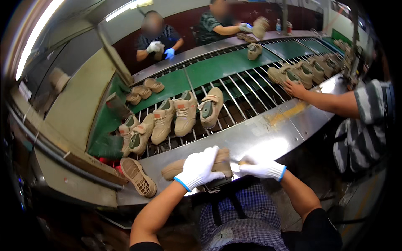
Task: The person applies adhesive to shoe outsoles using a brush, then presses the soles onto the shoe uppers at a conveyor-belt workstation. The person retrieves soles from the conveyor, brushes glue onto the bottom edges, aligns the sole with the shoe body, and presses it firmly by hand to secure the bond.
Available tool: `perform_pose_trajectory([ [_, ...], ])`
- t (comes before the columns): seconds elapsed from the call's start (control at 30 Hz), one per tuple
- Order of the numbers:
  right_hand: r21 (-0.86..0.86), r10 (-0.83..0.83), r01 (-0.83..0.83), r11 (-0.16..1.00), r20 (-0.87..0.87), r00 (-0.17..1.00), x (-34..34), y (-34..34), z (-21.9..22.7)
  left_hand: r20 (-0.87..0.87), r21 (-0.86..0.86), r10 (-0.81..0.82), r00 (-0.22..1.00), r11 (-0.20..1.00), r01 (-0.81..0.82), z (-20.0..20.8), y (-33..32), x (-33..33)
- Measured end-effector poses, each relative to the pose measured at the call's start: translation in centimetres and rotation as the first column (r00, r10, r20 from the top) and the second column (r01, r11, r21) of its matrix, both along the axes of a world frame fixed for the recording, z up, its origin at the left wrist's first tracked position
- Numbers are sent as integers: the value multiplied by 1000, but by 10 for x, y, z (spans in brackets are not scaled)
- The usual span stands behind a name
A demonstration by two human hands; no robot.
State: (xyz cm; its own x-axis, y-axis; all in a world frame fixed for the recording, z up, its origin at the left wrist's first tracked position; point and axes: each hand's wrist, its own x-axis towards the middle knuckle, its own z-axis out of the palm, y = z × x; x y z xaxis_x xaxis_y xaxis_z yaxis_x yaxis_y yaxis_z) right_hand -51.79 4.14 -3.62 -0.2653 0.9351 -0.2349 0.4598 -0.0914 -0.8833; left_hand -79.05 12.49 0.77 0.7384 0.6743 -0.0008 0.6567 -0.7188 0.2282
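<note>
Shoe (225,163), tan lace-up, sits gripped by white-gloved left hand (202,168); white-gloved right hand (260,168), grip unclear; slack hold might drop it.

LIGHT: tube (37,40) glows at my upper left, lamp (122,11) beyond | WALL: dark red (307,20) opposite me | FURNITURE: steel ledge (289,119) curves before me, bars (233,99) and green panels (222,67) behind | LEFT: cream board (79,83) beside me | FLOOR: grey (360,194), dim, at my right
</note>
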Motion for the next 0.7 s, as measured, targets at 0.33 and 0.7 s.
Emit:
perform_pose_trajectory([
  [0.33, 710, -590, -43, 703, 616, 522, 19, 20, -29, 455, 240, -274, 848, 954, 180, -20, -73, -30],
  [0.7, 412, -130, 248, 877, -293, 947, -63, 7, -26, 592, 543, -200, 781, 815, -203, -55, -71, -30],
])
